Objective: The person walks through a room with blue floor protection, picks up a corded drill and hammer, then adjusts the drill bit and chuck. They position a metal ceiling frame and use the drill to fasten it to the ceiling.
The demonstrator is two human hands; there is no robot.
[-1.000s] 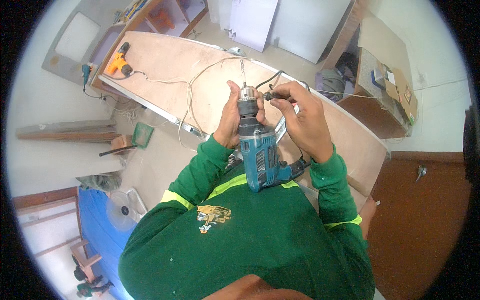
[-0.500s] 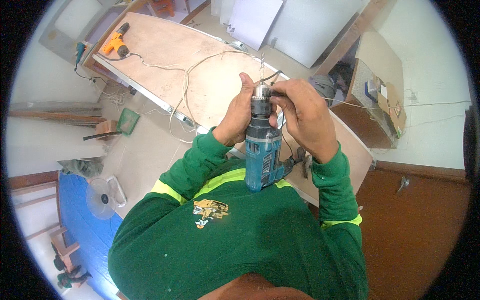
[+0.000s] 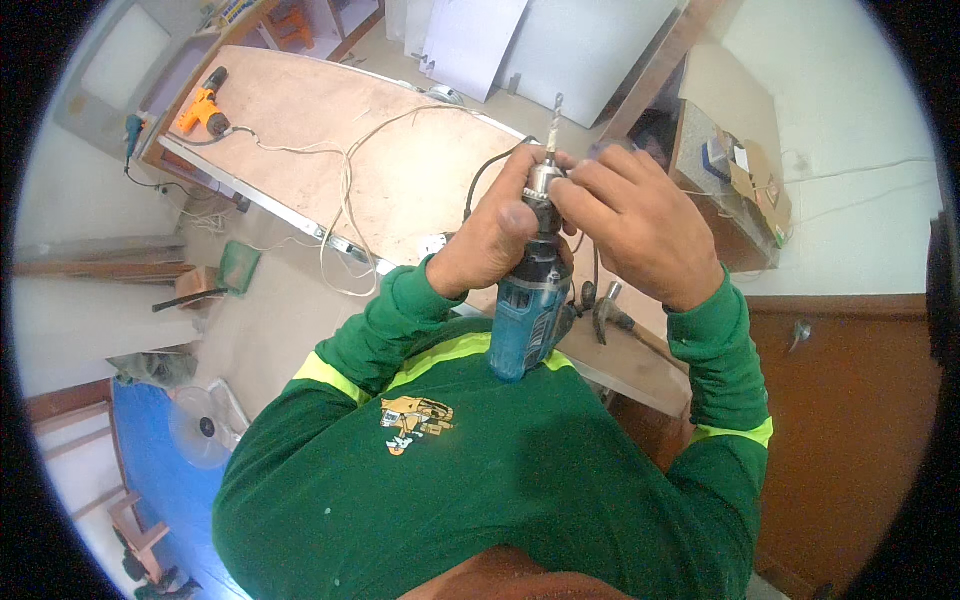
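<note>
A teal and black power drill (image 3: 521, 325) stands upright against my green shirt, its long bit (image 3: 555, 125) pointing away from me. My left hand (image 3: 490, 232) is closed around the drill's front end, with fingers wrapped behind the silver toothed chuck (image 3: 541, 181). From the other side my right hand (image 3: 645, 222) reaches to the chuck, its thumb and fingers bent and pinched beside it. Whatever those fingers may hold is hidden by the hand. Just below my right wrist lies a claw hammer (image 3: 625, 321) on the wooden bench.
On the long wooden bench (image 3: 290, 110) lie a pale looped cord (image 3: 347, 185) and a yellow drill (image 3: 205, 106) at its far left end. A fan (image 3: 207, 427) stands at the left near a blue sheet (image 3: 165, 450). A cabinet with an open cardboard box (image 3: 757, 180) is at the right.
My right hand has turned, its back now facing up over the chuck. The drill's bit end has tilted right, and my left thumb has come down from upright. More of the hammer shows.
</note>
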